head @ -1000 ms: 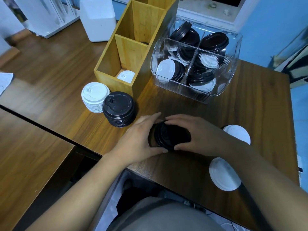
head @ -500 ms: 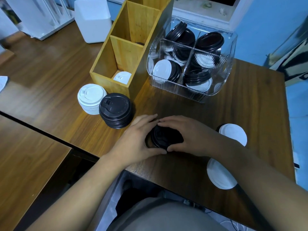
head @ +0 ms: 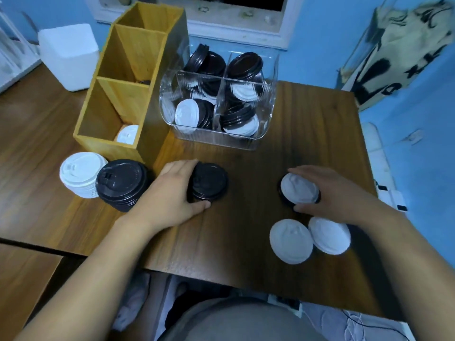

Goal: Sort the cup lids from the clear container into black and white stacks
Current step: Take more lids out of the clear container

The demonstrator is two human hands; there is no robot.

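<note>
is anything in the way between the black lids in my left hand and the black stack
Nothing visible. The left hand grips the black lids just right of the black stack; only the hand itself lies between them.

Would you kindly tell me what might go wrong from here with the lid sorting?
The right hand holds a white lid sitting on a black lid, so black may reach the white stack. Two loose white lids lie near the table edge by the right forearm and could be swept off. The black stack looks tilted; adding the black lids from the left hand may topple it.
</note>
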